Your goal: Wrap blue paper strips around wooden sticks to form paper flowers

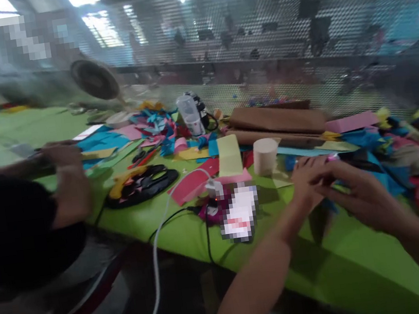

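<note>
Both of my hands meet over the right part of the green table. My left hand (306, 177) is bent with its fingers curled, partly covered by the other hand. My right hand (350, 191) crosses close in front, thumb and fingers drawn toward each other. What they grip is hidden and blurred. Below them shows a dark brownish piece (322, 221), too smeared to name. A small pink thing (333, 156) peeks out behind the fingers. Left of my hands stands a pale cylinder roll (265, 156).
A phone (240, 212) lies beside a white charger plug (214, 188) with cables running off the edge of the green table (366, 270). Behind are brown folded material (278, 120), colourful scraps (371, 142), and a clear cup (189, 113). At left, a person's arm (70, 181) rests near scissors (143, 156).
</note>
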{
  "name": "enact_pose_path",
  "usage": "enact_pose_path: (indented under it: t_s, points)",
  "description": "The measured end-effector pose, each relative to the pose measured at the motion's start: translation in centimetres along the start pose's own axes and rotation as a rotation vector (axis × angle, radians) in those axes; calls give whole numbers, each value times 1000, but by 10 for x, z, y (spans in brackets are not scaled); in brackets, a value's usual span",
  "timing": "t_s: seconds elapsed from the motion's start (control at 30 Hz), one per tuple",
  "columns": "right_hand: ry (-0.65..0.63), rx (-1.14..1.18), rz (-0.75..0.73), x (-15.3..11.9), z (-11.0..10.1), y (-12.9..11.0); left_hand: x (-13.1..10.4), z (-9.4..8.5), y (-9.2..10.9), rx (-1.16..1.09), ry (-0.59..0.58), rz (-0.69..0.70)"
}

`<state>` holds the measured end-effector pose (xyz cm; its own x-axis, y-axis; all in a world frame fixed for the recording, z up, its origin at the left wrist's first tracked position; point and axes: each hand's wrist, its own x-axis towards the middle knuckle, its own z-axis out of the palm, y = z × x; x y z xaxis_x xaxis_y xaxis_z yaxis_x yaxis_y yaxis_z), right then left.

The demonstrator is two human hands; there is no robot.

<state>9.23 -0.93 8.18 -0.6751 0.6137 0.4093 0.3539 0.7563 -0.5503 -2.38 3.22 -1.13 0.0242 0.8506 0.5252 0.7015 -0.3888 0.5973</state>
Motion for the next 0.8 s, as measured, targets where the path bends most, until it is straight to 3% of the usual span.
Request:
enact_pose_path:
  t_s: [0.1,0.2,0.43,0.8]
  points:
    - [295,-32,113,-13,-33,20,2,6,0,-36,51,68]
    - [410,-15,158,-20,-48,42,2,9,1,-47,85,82]
    - [361,3,159,-30,-37,75,2,2,5,-23,67,34]
    - [347,-85,189,-37,-29,93,-2,2,12,82,-43,70]
